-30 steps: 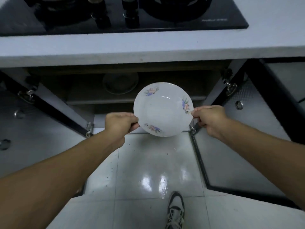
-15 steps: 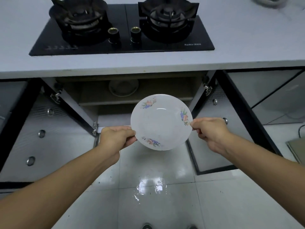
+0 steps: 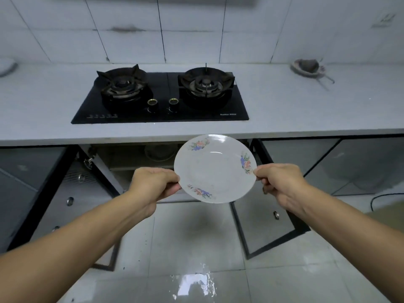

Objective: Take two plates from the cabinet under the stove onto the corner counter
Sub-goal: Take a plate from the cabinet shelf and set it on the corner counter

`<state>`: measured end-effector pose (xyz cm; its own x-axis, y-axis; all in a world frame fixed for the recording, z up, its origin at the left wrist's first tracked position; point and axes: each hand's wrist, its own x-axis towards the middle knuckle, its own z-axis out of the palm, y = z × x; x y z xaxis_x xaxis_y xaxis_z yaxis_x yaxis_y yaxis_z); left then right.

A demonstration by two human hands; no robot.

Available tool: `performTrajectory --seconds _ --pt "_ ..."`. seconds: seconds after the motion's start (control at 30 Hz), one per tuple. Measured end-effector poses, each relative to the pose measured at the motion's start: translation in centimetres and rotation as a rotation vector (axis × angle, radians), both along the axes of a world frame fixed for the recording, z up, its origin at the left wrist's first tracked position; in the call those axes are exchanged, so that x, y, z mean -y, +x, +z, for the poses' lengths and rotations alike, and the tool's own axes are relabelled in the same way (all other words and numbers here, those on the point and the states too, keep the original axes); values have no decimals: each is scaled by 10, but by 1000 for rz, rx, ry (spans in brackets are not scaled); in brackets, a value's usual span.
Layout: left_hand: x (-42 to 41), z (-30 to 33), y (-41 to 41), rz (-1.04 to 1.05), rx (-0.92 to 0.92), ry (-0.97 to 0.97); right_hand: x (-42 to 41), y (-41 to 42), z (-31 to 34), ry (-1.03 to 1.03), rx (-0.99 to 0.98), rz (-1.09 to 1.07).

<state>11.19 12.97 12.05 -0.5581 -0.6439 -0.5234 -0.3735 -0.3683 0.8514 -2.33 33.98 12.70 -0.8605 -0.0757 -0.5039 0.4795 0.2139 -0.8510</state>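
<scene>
White plate [image 3: 215, 169] is pinched only at its rim by the left hand [image 3: 153, 184] and the right hand [image 3: 278, 184], both closed, so it could slip and break on the tiled floor [image 3: 196, 237]

The only writing in view is on the black glass stove [image 3: 161, 114]. A small pale brand mark [image 3: 228, 114] sits near its front right corner, too small and blurred to read. Near the front left corner runs a short row of pale symbols [image 3: 102, 116], likewise too small to make out. The plate [image 3: 215, 169] carries only flower prints, with no lettering. No readable text, number or sign shows on the worktop [image 3: 306, 106], the wall tiles [image 3: 196, 29] or the cabinet doors [image 3: 260, 215].
</scene>
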Motion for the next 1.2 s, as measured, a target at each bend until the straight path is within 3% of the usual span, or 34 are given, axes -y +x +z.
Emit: performTrajectory --seconds 0.37,0.7,1.2 --pt "-46 147 -31 -36 -125 38 -54 -20 148 -41 -106 -16" --pt "-81 250 -42 -127 -188 -25 -100 -28 246 -64 -157 -51" --pt "-108 284 -42 -218 -198 -17 -136 -16 279 -51 -167 -106"
